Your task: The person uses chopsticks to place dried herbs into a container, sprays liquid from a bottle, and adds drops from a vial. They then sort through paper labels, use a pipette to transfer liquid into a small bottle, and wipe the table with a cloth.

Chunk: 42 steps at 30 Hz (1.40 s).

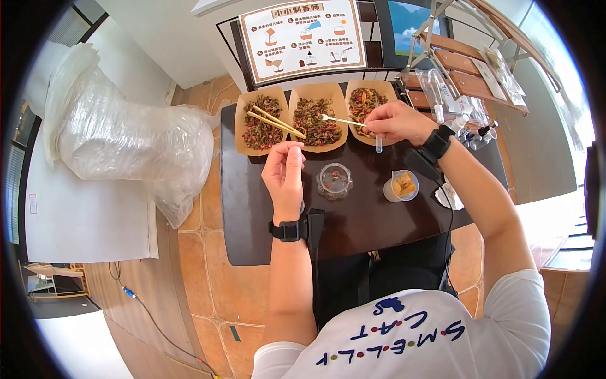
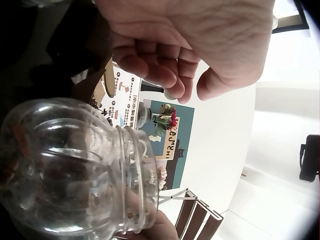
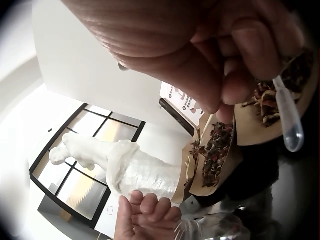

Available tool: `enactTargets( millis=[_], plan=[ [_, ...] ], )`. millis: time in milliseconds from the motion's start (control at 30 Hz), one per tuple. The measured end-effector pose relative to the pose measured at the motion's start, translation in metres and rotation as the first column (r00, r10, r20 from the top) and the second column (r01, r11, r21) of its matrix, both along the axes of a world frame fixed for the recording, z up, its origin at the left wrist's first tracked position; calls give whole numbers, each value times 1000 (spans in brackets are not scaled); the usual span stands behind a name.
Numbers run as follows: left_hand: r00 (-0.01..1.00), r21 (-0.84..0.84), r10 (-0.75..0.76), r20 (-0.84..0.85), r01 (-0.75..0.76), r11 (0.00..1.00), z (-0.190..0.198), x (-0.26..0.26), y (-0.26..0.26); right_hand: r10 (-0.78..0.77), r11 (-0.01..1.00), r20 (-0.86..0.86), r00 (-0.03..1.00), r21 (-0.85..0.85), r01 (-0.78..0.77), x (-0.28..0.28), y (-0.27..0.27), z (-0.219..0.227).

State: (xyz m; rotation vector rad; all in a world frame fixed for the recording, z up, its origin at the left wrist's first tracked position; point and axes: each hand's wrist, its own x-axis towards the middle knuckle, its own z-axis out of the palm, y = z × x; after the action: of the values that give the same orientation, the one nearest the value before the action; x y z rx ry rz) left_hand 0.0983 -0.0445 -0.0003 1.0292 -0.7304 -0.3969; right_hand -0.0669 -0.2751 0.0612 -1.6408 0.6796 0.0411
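My right hand [image 1: 401,121] pinches the handle of a small pale spoon [image 1: 341,120], its bowl over the dried flowers and herbs in the middle paper tray [image 1: 318,147]. Below that hand, a plastic dropper [image 3: 291,125] lies at the right paper tray [image 1: 390,92], which also holds dried petals. My left hand [image 1: 284,174] is raised before the left and middle trays, fingers loosely bent and nothing in them. Near its fingertips end two thin wooden sticks [image 1: 278,123] lying across the left tray [image 1: 241,129]. A clear ribbed glass jar [image 1: 334,181] with a few bits inside stands between the hands.
A plastic cup [image 1: 392,191] of yellowish pieces stands right of the jar, with a crumpled white tissue [image 1: 449,197] beyond. Small bottles [image 1: 470,134] and plastic bags crowd the table's right end. An instruction board [image 1: 300,41] and a folding wooden rack [image 1: 470,69] stand behind.
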Motion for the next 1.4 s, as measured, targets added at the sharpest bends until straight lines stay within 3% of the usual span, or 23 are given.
enactTargets(
  millis=[100, 533, 800, 833, 900, 933, 1000, 1033, 1167, 1233, 1267, 1333, 1400],
  plan=[
    [1000, 5, 5, 3, -5, 1000, 0, 0, 0, -19, 998, 35, 999, 58, 17, -5, 5, 9],
    [1000, 3, 15, 2, -15, 1000, 2, -1, 0, 50, 997, 41, 998, -57, -48, -41, 40, 41],
    [1000, 11, 17, 11, -18, 1000, 0, 0, 1, 140, 949, 121, 983, -300, -98, -63, 70, 48],
    [1000, 11, 20, 15, -20, 1000, 0, 0, 0, 198, 834, 68, 978, -535, -132, -64, 78, 54],
    [1000, 15, 23, 14, -23, 1000, 0, 0, 0, 265, 498, 11, 964, -858, -128, -65, 95, 54],
    [1000, 21, 27, 12, -27, 999, 0, 0, 0, 265, 499, 11, 964, -857, -127, -64, 100, 55],
    [999, 22, 29, 12, -29, 999, 0, 0, 0, 340, 239, -53, 939, -961, -141, -62, 107, 57],
    [999, 22, 32, 13, -32, 999, 1, 0, 0, 359, 225, -19, 933, -968, -106, -61, 108, 56],
    [1000, 11, 23, 9, -23, 1000, 1, -1, 0, 374, 205, -44, 926, -970, -129, -58, 106, 63],
    [1000, 2, 15, 14, -15, 1000, 0, 0, -1, 369, 344, 55, 928, -936, -82, -56, 99, 62],
    [1000, 0, 16, 13, -16, 1000, -1, 0, 0, 371, 342, 53, 927, -936, -83, -55, 94, 60],
    [1000, 4, 19, 8, -19, 1000, 1, -1, 0, 303, 464, 102, 948, -884, -53, -50, 83, 54],
    [1000, 2, 16, 5, -16, 1000, 1, -1, 0, 278, 477, 116, 954, -878, -32, -43, 75, 48]
  ],
)
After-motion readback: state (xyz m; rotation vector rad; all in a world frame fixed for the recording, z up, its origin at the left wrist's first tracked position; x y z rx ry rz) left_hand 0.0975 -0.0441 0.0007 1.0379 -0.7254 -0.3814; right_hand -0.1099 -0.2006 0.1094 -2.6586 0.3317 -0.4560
